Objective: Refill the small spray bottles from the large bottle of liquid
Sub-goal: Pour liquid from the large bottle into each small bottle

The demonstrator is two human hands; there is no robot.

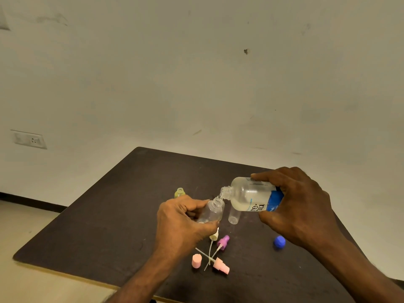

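head view, one entry.

item 1: large bottle (251, 196), clear with a blue label, centre right of the frame. the right hand (299, 206) is wrapped round its body, thumb below and fingers over the top. its long axis lies nearly level, neck pointing to frame left and tipped slightly down. cap off.

item 2: small spray bottle (212, 212), clear, uncapped, held tilted in the left hand (181, 221), fingers and thumb curled round its lower body. its open mouth sits directly under and just beside the large bottle's neck; a thin run of liquid appears to pass between them. this mouth-to-mouth alignment is the relation the pour depends on; judged, any drift of either hand would spill onto the desk (105, 215).

item 3: second clear small bottle (234, 216), upright on the desk, just beneath the large bottle, between the hands.

item 4: yellowish small bottle (180, 192), upright, open, beyond the left hand.

item 5: loose parts at lower centre: purple sprayer (223, 242), pink sprayer (221, 266), pink cap (196, 260), a pale sprayer partly hidden under the left hand. blue cap (279, 241) at right.

writing: label partly readable, large letters "re" and "nu"; a barcode near the fingers; the rest is too small to read.
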